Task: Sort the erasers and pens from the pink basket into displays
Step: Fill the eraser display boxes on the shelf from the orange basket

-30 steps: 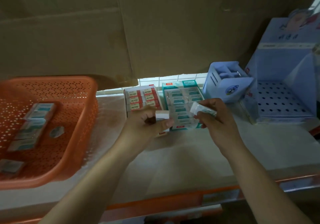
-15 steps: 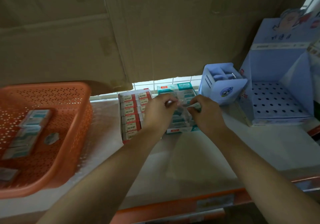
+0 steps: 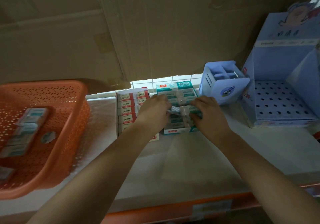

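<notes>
Both hands are over the teal eraser display box (image 3: 174,85) at the back of the shelf. My left hand (image 3: 154,110) pinches a wrapped teal eraser (image 3: 174,110) at its fingertips. My right hand (image 3: 207,113) grips another wrapped eraser (image 3: 186,110) just to the right, low among the packed rows. A red-and-white display box (image 3: 129,108) of 2B erasers stands directly left of the teal one. The pink basket (image 3: 72,119) sits at the far left and holds several teal erasers (image 3: 29,125) in a row.
A small blue pen holder (image 3: 223,88) with compartments stands right of the teal box. A big blue cardboard display (image 3: 284,102) with a perforated floor fills the far right. Brown cardboard (image 3: 155,33) walls off the back. The shelf's orange front edge (image 3: 173,208) runs below my arms.
Both hands have moved forward from above the shelf's middle to the teal box, carrying their erasers down into its rows. The view has shifted slightly forward.
</notes>
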